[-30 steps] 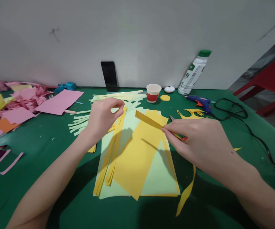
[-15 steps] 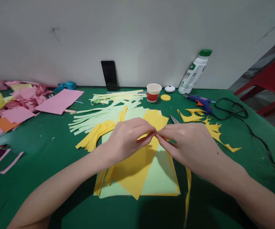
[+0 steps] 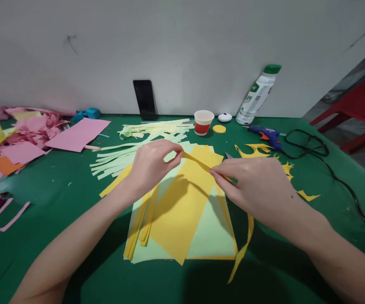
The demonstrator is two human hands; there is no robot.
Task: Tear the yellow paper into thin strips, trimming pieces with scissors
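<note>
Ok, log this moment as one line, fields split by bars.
left hand: pinching yellow strip | right hand: pinching same strip | below: yellow sheet on pale green paper | beyond: red-and-white cup, upright

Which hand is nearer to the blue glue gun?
Right. The right hand is on the near side of the glue gun, slightly to its left. The left hand is much farther off to the gun's left.

We're getting dimmish light, seemingly from overhead. Soft shadows across paper (image 3: 171,226), darker patch on table (image 3: 58,198) nearest us. Centre decently sharp, edges stretched wide-angle style.
</note>
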